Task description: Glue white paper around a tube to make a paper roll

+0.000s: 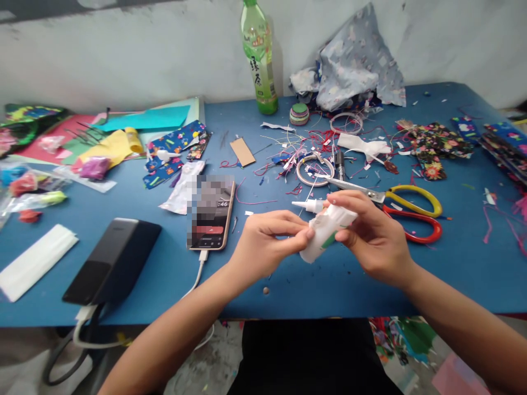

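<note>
Above the front part of the blue table, a white glue bottle [319, 248] with a patch of green on its side is held between both of my hands. Its pointed white nozzle [305, 205] sticks out to the left. My right hand [373, 238] grips the bottle from the right, thumb below and fingers on top. My left hand [269, 236] pinches its left side between thumb and fingers, where the white surface looks wrinkled. Just behind the right hand lie large scissors [415, 211] with one yellow and one red handle loop, blades pointing left.
A phone [212, 214] on a white cable and a black power bank [113, 260] lie at left. Thread scraps, a tape roll [315, 169] and a black marker [339, 164] are scattered behind the hands. A green tea bottle [261, 66] stands by the wall, near bunched grey cloth [349, 71].
</note>
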Action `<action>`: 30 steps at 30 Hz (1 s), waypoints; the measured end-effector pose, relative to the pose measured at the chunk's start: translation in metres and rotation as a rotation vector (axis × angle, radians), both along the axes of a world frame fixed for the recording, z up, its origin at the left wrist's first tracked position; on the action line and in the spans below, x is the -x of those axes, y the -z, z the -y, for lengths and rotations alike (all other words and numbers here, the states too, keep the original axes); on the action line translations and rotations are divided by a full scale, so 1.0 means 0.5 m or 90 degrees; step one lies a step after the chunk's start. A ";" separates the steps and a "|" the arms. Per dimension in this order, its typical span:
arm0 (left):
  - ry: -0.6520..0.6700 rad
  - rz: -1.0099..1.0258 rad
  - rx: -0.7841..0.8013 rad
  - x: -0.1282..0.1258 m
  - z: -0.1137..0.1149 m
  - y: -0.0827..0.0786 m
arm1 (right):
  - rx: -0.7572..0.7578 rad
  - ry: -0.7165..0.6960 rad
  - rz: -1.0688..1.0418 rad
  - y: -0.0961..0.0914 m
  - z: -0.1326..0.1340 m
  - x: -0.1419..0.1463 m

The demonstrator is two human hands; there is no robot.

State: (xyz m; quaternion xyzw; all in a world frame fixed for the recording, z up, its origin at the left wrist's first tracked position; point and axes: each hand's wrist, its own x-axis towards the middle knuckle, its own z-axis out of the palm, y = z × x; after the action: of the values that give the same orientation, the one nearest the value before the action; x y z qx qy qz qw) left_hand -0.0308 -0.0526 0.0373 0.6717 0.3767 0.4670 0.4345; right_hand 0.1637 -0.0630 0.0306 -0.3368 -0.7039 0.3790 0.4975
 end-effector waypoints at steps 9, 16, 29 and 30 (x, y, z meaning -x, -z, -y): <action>0.000 0.002 0.023 -0.003 0.000 0.006 | -0.037 0.043 0.025 0.000 0.003 -0.001; 0.028 -0.033 -0.003 -0.001 -0.003 0.010 | -0.013 0.016 0.003 0.007 -0.001 0.000; 0.079 -0.019 0.123 -0.001 -0.008 0.006 | 0.000 0.012 0.007 0.013 -0.007 -0.010; 0.082 -0.009 0.138 -0.001 -0.009 0.005 | -0.004 0.015 0.006 0.013 -0.007 -0.010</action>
State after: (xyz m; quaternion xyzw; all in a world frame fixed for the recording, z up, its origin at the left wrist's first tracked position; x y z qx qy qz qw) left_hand -0.0301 -0.0481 0.0349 0.6470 0.3845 0.3898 0.5307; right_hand 0.1685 -0.0593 0.0241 -0.3451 -0.7035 0.3691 0.4998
